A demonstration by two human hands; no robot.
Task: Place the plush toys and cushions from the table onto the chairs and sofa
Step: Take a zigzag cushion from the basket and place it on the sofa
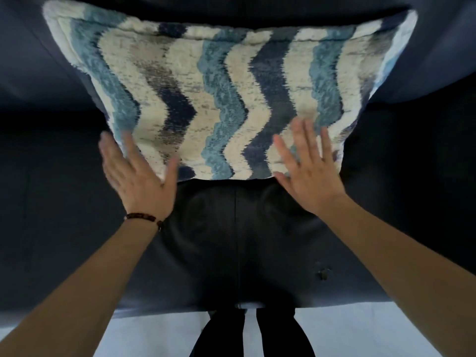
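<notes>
One cushion [226, 99], patterned in blue, navy and cream zigzags, stands on the seat of the dark navy sofa [64, 228] and leans back against the backrest. Its placement appears complete or nearly so.

Grip state: both are apart and neither holds anything. The left hand [139, 176] lies flat with straight, spread fingers at the cushion's lower left corner. The right hand [306, 173] is spread the same way on the lower right corner. Both appear to be pressing or steadying the cushion rather than holding it. A beaded bracelet [141, 217] sits on the left wrist.

Remaining work cannot be assessed from this view: the tabletop, the chairs, the plush toys and any other cushions are all out of frame.

Visibility notes:
- The sofa is cut off at both sides and the top, and its dark fabric hides the seams and the extent of the arms.
- A darker panel [237, 240] with a central seam lies below the cushion. It may be the person's own clothing or part of the seat — I cannot tell which.
- Both hands are slightly motion-blurred.
- At the bottom edge, only the legs [252, 331] and a strip of pale floor [154, 331] show.
</notes>
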